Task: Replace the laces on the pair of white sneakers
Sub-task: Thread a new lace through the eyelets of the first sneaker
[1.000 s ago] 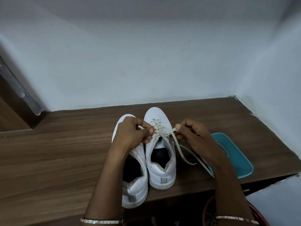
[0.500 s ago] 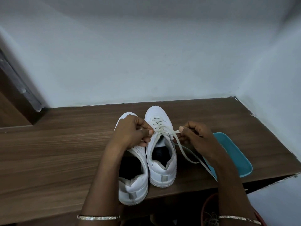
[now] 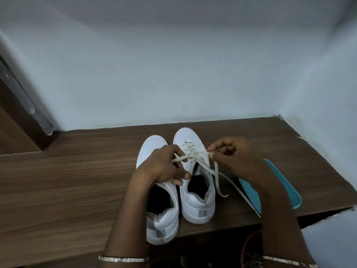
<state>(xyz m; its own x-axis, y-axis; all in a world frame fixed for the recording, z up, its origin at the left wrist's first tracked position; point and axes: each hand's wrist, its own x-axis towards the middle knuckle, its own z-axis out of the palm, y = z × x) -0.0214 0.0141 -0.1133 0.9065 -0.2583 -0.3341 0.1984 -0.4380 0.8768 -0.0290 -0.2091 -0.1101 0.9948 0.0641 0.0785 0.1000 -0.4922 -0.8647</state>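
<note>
The left hand [image 3: 164, 167] pinched 1 end of the lace [image 3: 185, 156] and the right hand [image 3: 231, 157] pinched the other, crossed above the laced sneaker [image 3: 199, 207] on the table [image 3: 77, 180]. Pulling both ends evenly outward would probably seat the crossing flat and untwisted.

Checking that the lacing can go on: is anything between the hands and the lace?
Nothing visible. The left hand and right hand each hold a strand of the lace above the laced sneaker. The other sneaker lies beside it, under the left hand; the tray lies off to the right.
</note>
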